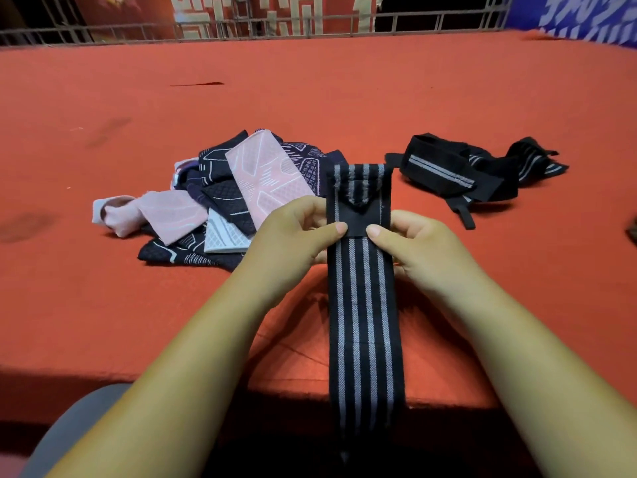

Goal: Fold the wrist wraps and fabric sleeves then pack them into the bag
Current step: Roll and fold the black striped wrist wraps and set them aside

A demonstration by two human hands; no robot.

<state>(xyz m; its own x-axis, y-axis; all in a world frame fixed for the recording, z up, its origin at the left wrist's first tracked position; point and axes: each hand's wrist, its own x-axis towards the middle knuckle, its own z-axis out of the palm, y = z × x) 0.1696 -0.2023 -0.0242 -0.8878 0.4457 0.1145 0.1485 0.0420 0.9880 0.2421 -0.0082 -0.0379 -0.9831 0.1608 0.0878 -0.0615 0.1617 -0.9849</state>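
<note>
A long black wrist wrap with grey stripes runs from the table's middle over the near edge and hangs down. My left hand pinches its left edge and my right hand pinches its right edge, thumbs on top near the black patch. A pile of pink, white and dark patterned fabric sleeves lies to the left. Other black striped wrist wraps lie in a loose heap to the right. No bag is in view.
The table is covered with a red cloth. A metal railing runs along its far side. A dark object peeks in at the right edge. A grey shape sits below the near-left edge.
</note>
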